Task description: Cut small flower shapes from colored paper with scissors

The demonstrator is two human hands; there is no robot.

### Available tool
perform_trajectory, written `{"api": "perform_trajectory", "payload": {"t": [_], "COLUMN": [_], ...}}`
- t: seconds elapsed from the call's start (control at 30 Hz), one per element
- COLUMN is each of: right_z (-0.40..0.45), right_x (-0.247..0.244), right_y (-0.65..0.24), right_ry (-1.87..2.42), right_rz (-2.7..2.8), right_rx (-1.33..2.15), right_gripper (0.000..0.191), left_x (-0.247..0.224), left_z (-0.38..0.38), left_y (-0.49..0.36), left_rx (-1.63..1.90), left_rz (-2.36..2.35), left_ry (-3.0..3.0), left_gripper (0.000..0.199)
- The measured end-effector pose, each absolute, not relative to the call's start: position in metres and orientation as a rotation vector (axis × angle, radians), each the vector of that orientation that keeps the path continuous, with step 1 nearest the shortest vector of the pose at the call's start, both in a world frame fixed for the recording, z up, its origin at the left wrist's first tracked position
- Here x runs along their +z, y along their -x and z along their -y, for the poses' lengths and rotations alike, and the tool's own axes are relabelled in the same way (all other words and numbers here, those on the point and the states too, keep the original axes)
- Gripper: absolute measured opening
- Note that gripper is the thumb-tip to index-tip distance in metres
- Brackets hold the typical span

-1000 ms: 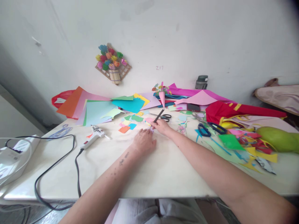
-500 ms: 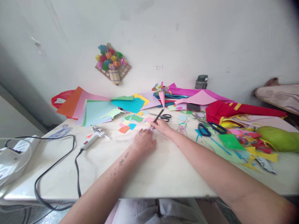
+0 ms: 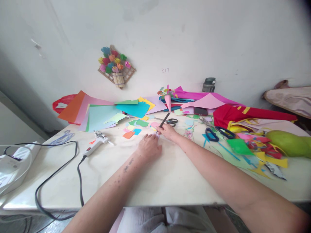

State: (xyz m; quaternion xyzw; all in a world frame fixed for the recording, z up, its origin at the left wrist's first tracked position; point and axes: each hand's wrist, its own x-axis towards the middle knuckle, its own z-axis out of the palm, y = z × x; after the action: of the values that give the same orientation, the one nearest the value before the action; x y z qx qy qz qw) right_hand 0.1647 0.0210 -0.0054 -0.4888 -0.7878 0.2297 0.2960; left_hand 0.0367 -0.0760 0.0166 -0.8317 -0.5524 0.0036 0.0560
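Note:
In the middle of the table my right hand (image 3: 167, 132) is closed round a black pen (image 3: 164, 120), which slants up and away with its lower end hidden by the fingers. Close beside it lies my left hand (image 3: 150, 145), palm down with bent fingers, holding a small pale lilac piece of paper (image 3: 158, 135) against the tabletop; most of that piece is covered. Just beyond the hands lie small cut paper pieces (image 3: 142, 123) in green, orange, blue and yellow. Black-handled scissors (image 3: 172, 122) lie behind the pen.
A glue gun (image 3: 97, 144) with its black cord and a power strip (image 3: 17, 165) are on the left. Coloured sheets (image 3: 102, 113) and a pink paper cone with flowers (image 3: 168, 101) stand along the back. Larger scissors (image 3: 218, 132), scraps and a green mango-like object (image 3: 286, 144) lie right.
The view has shifted very slightly. Both hands and the pen stay in practically the same place.

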Motion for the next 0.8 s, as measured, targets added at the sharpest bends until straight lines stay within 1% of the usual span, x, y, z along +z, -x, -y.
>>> {"api": "perform_trajectory", "payload": {"t": [0.13,0.8], "right_z": [-0.0207,-0.0257], "right_x": [-0.0059,-0.0123], "right_y": [-0.1651,-0.1642], "right_ry": [1.3,1.252], "right_rz": [2.087,2.031], "right_rx": [0.616,0.641], "right_gripper": [0.026,0.023], "left_x": [0.0169,0.0193], "left_z": [0.0757,0.0757], "left_y": [-0.0371,-0.0389], "left_rx": [0.023,0.057], "left_rz": [1.662,1.693], "left_ry": [2.515,2.519], "left_gripper": [0.046,0.047]}}
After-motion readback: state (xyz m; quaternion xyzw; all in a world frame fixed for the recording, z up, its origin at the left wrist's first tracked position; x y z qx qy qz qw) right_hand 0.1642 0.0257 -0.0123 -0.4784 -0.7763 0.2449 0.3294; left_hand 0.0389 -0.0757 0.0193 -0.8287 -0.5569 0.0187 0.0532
